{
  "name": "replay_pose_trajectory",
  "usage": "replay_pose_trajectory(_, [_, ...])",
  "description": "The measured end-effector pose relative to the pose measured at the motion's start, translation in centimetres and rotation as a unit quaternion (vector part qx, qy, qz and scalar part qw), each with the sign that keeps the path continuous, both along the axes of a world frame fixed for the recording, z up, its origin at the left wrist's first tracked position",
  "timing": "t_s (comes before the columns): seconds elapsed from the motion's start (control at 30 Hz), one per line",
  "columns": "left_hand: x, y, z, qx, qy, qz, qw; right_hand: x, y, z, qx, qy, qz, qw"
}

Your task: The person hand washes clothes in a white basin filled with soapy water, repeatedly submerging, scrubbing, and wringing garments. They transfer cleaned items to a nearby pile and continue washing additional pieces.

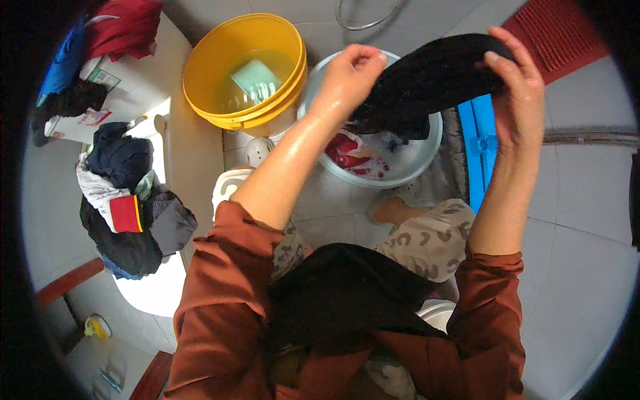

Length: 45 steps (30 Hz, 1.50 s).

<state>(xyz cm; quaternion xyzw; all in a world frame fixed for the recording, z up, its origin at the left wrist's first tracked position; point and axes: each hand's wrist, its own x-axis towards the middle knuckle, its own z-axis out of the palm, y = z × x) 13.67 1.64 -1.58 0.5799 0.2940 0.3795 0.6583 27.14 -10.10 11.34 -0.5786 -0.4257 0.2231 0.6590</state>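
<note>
A black cloth garment [425, 80] is stretched between my hands above a pale blue basin [436, 145]. My left hand [352, 72] is closed at its left end, with the fingertips partly hidden. At the other end, my right hand [522, 75] pinches the fabric between thumb and fingers. The garment's lower left part hangs over the basin and hides some of it. Inside the basin, red cloth [347, 152] lies in sudsy water beside a dark patch.
Left of the basin stands a yellow bucket [200, 100] holding water and a pale green block-like object [256, 80]. Clothes [127, 200] are heaped on a white surface at left. A blue plastic item [480, 145] and a red ribbed mat [555, 37] lie to the right.
</note>
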Motion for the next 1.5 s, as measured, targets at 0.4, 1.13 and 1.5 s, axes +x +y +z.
replay_pose_trajectory(0.4, [2.9,-1.9,2.3,0.253,-0.116,-0.210,0.937,-2.2,0.3,-1.0,-0.145,0.111,0.058,0.981])
replay_pose_trajectory(1.13, [3.2,-3.6,0.3,-0.519,-0.202,-0.394,0.731,-0.2,6.5,-13.3,0.232,0.486,0.442,0.717])
replay_pose_trajectory(1.5, [5.4,-2.8,0.3,-0.229,0.028,-0.274,0.934,2.5,8.7,-7.9,-0.261,0.202,0.185,0.926])
